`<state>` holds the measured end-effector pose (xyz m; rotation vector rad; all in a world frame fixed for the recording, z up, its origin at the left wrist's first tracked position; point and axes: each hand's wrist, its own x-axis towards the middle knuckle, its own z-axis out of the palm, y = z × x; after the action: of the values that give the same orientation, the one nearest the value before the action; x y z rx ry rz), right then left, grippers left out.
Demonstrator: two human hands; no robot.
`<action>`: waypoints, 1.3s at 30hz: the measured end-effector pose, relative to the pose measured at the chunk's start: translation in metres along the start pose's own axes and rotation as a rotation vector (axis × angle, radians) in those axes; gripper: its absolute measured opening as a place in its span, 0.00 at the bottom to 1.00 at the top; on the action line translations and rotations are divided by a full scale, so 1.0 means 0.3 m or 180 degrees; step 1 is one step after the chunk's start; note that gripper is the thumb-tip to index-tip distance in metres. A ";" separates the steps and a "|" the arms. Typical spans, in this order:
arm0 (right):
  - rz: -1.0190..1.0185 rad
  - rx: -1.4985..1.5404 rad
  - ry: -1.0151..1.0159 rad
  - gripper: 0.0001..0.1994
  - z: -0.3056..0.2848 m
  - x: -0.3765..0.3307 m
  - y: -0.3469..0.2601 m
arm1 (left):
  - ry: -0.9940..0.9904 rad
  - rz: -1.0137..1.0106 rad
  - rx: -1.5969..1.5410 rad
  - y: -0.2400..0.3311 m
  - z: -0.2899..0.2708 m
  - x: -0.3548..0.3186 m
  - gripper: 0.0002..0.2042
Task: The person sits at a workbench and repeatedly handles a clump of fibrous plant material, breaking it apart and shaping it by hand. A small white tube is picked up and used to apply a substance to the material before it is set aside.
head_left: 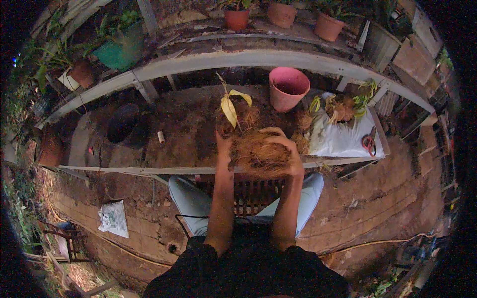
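My right hand (292,153) curves round a large tangle of brown coconut fibre (263,155), with its fingers over the top and far side. My left hand (224,145) is closed at the base of a small plant (229,110) with yellowing leaves, left of the fibre. Most of its fingers are hidden by the roots and strands. The plant's brown, fibrous root mass lies against the far side of the fibre. Both hands are above the near edge of the worktable (174,144).
A pink pot (288,90) stands behind my hands. To the right, a white bag (338,138) bears red-handled scissors (368,143) and a rooted plant (343,107). A black pot (121,126) and a small pale cylinder (160,136) are at the left. A metal rail (223,58) runs behind.
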<state>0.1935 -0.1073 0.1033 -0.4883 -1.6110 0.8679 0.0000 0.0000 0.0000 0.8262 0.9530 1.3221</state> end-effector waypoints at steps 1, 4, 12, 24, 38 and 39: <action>-0.0023 -0.0010 -0.0050 0.36 -0.003 0.001 -0.001 | -0.0063 -0.0027 -0.0089 -0.018 0.015 -0.006 0.30; -0.0168 -0.0143 -0.0077 0.36 -0.010 -0.004 0.019 | -0.0752 -0.0807 -0.1604 0.023 0.048 -0.104 0.21; 0.0166 -0.0690 -0.0141 0.35 -0.002 0.003 0.001 | -0.0571 0.0144 0.0164 0.064 0.019 -0.083 0.24; 0.0410 -0.1180 0.0231 0.37 0.032 0.010 0.030 | -0.0696 -0.0374 -0.0616 0.172 0.035 -0.150 0.34; 0.0289 -0.1693 0.1035 0.46 0.083 0.031 0.077 | -0.1257 0.0462 0.0354 0.097 0.092 -0.128 0.39; 0.0277 -0.1729 0.1054 0.45 0.092 0.039 0.073 | -0.1185 0.0345 0.0268 0.098 0.101 -0.129 0.40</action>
<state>0.1612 -0.0922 0.0931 -1.0328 -1.5112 0.3706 0.0158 -0.0348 0.0426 1.1560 0.6792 1.1707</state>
